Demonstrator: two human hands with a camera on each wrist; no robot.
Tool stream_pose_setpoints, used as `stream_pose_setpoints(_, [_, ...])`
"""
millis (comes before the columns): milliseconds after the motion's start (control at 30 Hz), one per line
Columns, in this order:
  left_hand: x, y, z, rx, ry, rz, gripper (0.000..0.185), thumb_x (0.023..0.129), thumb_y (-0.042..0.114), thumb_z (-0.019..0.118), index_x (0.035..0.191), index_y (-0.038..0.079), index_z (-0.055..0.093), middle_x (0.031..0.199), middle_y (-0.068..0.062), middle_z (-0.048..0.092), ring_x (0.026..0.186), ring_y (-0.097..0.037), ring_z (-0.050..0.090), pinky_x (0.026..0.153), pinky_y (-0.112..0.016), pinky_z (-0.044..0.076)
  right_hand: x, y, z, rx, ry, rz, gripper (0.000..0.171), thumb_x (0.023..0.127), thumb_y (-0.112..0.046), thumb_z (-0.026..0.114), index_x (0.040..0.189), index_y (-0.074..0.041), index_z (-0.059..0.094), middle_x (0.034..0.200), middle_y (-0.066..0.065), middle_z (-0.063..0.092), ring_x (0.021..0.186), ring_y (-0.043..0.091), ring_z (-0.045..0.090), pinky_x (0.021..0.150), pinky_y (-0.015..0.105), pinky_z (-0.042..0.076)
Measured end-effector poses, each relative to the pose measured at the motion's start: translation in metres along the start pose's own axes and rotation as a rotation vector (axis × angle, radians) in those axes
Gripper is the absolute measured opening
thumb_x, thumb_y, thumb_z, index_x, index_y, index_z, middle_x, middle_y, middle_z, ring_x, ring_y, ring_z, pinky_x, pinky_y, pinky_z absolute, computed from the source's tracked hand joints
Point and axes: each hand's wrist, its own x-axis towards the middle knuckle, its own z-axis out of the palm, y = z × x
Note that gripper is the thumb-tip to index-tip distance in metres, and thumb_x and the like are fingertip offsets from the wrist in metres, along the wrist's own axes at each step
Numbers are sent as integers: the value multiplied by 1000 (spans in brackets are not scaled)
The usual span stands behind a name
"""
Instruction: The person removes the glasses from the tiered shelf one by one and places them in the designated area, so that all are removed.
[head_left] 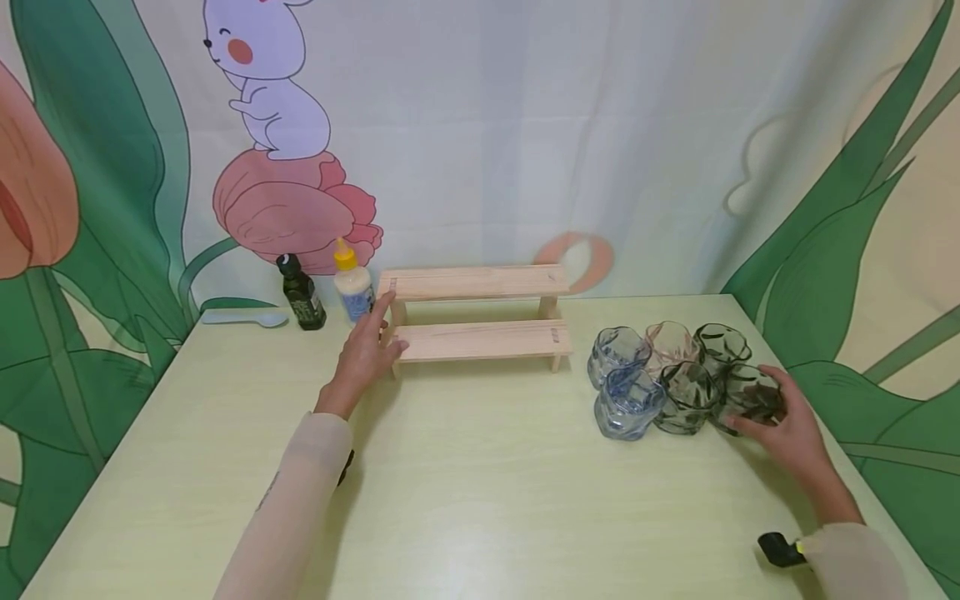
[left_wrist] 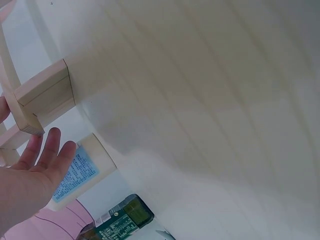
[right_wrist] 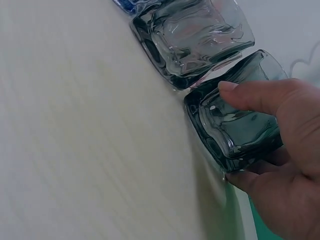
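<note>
A two-tier wooden shelf [head_left: 480,340] stands toward the back of the table. My left hand [head_left: 363,354] holds its left end, thumb on the lower board and fingers along the side. The left wrist view shows those fingers [left_wrist: 51,150] against the board's end. At the right, my right hand [head_left: 787,421] grips a dark grey-green glass [head_left: 750,393], thumb across its near side and fingers round the far side. In the right wrist view the gripped glass [right_wrist: 240,125] sits beside another dark glass [right_wrist: 200,40].
Beside the held glass cluster two blue glasses [head_left: 628,406], a pinkish glass [head_left: 670,343] and two more dark glasses [head_left: 686,398]. Left of the shelf stand a white bottle with a yellow cap [head_left: 352,287] and a dark green bottle [head_left: 303,296]. A pale spoon [head_left: 243,317] lies farther left.
</note>
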Motion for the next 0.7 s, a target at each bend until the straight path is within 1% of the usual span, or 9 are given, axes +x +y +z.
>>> stream_pose_setpoints(133, [0,0,-1,6,2,9,83,95,19,69,159,31,18,134,-24,49,112,-42,56,90,-58,48,-3,-1,3,22,8,7,91,83,-8,81,156,-12,25,115,-21,52,90,-17,52,73,7,44])
stream_pose_setpoints(267, [-1,1,-1,5,-3,-2,84,95,19,69,159,32,17,135,-24,49,112,-42,56,91,-58,47,-3,-2,5,22,7,20,91,84,-10,80,156,-14,24,120,-2,56,91,-18,51,74,6,44])
stream_pose_setpoints(400, [0,2,-1,0,-11,-13,84,95,20,69,159,34,17,136,-23,49,113,-42,56,92,-58,48,-3,-2,6,17,2,38,92,84,-11,80,156,-14,23,125,15,55,92,-18,51,73,6,44])
stream_pose_setpoints(533, [0,2,0,0,-9,-11,84,95,20,69,159,33,17,136,-23,49,113,-42,56,92,-58,47,-3,-2,6,21,-11,43,93,85,-12,80,157,-15,22,128,23,52,94,-18,50,74,6,44])
stream_pose_setpoints(700, [0,1,0,-8,-8,-17,84,95,19,69,159,34,16,136,-24,48,113,-42,55,92,-58,47,-2,-1,6,24,-27,28,93,86,-12,79,158,-14,20,131,29,50,96,-18,49,74,5,43])
